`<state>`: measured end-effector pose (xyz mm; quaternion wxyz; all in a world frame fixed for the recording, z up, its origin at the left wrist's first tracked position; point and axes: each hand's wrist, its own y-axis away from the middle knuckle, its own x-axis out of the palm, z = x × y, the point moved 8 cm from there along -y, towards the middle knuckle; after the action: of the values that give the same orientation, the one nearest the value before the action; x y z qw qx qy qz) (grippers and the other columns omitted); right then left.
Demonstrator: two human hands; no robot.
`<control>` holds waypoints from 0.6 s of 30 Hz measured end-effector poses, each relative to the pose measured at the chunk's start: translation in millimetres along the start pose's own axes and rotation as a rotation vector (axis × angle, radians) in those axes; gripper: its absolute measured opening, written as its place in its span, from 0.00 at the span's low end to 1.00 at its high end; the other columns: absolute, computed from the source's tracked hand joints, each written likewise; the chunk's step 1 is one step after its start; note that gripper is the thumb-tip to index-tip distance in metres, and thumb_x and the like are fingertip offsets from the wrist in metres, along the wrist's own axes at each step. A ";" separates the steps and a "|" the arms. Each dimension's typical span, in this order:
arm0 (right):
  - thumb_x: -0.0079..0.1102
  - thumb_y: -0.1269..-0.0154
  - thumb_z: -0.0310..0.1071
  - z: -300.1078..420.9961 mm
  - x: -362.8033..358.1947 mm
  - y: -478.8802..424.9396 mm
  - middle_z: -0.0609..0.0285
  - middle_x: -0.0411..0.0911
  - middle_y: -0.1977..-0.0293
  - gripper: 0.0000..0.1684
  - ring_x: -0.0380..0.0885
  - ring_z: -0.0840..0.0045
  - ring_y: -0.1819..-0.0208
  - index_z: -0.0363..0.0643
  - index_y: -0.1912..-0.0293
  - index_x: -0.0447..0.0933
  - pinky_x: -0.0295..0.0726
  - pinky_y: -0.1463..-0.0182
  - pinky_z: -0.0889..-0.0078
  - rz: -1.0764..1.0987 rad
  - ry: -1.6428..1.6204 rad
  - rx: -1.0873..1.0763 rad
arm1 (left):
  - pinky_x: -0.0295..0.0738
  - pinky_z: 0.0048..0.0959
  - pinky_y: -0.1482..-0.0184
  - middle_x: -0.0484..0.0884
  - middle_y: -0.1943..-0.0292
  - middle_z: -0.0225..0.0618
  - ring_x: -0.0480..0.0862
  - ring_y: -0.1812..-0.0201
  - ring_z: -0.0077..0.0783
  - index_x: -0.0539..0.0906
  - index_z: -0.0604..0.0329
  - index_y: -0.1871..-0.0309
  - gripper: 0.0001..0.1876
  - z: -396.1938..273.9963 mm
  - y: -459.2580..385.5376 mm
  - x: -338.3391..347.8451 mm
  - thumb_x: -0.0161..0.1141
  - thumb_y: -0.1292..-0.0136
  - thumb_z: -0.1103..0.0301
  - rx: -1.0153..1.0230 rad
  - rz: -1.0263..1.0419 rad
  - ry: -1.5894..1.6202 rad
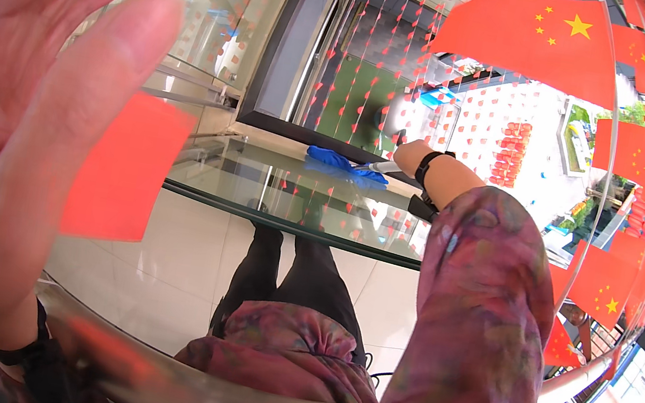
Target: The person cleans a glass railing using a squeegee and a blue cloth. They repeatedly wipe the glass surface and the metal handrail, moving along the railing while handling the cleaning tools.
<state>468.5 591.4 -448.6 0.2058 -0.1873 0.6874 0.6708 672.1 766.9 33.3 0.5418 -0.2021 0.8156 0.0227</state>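
My left hand is raised large and close at the left, palm and thumb showing, with its upper fingers cut off by the picture's edge. No object shows in it. A plain red flag piece hangs beside and partly behind it. My right hand reaches over the glass panel, closed around the grey handle of a cleaning tool. The tool's blue cloth head lies at the foot of a dark window frame, just beyond the glass. Part of the right hand's grip is hidden.
A metal handrail curves across the bottom, close to my body. Red flags with yellow stars hang in strings at the right. Past the dark frame, strings of small red flags hang over a deep open drop. Pale floor tiles lie below.
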 end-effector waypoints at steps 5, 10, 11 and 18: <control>0.64 0.58 0.23 -3.0 -66.3 46.9 0.54 0.80 0.65 0.23 0.80 0.59 0.61 0.39 0.56 0.78 0.78 0.64 0.62 0.223 0.065 -0.056 | 0.58 0.29 0.35 0.72 0.42 0.42 0.69 0.38 0.31 0.66 0.65 0.37 0.22 9.6 0.0 0.0 0.45 0.33 0.67 -0.009 -0.057 0.120; 0.65 0.61 0.26 31.4 -165.2 67.9 0.57 0.80 0.74 0.10 0.80 0.62 0.72 0.40 0.71 0.81 0.77 0.70 0.62 0.261 0.277 -0.089 | 0.61 0.28 0.37 0.74 0.46 0.41 0.72 0.41 0.30 0.68 0.67 0.40 0.20 9.1 13.3 -29.4 0.48 0.34 0.68 -0.035 -0.143 0.183; 0.65 0.60 0.27 35.5 -180.3 73.3 0.58 0.80 0.75 0.08 0.79 0.64 0.74 0.40 0.73 0.81 0.76 0.72 0.63 0.262 0.315 -0.070 | 0.62 0.28 0.38 0.75 0.47 0.41 0.72 0.42 0.30 0.68 0.67 0.41 0.20 7.9 17.7 -38.3 0.49 0.34 0.68 -0.047 -0.165 0.190; 0.65 0.53 0.30 9.7 -242.3 206.3 0.59 0.78 0.77 0.15 0.79 0.69 0.77 0.41 0.62 0.79 0.78 0.74 0.64 0.322 0.145 0.017 | 0.66 0.26 0.41 0.78 0.52 0.39 0.76 0.46 0.28 0.71 0.68 0.44 0.18 28.9 -4.4 -46.4 0.52 0.35 0.70 -0.065 -0.195 0.410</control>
<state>563.4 602.6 -144.9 0.0470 -0.1210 0.7272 0.6741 714.3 784.4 63.7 0.3577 -0.2976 0.8840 -0.0449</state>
